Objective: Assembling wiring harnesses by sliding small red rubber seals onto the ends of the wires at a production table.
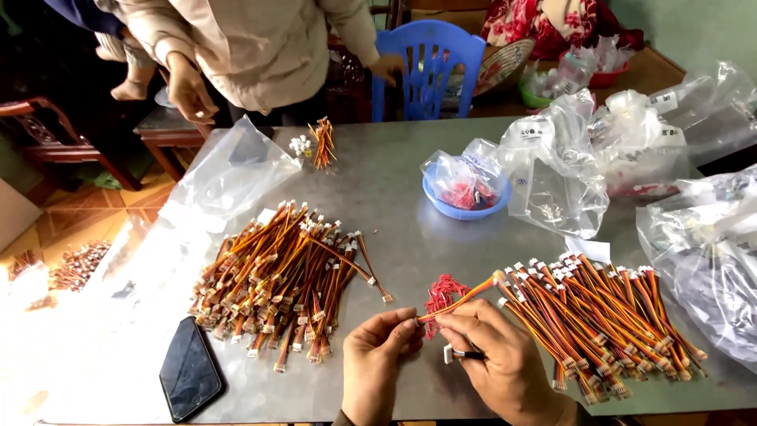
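2 wire piles flank the hands; a phone lies left. Left hand pinches one wire; right hand grips its connector.

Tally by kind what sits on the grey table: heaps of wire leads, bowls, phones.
Heaps of wire leads: 3 (large left heap, right heap, small far bundle)
Blue bowl: 1
Black phone: 1
Total: 5
Left hand and right hand together hold one lead.
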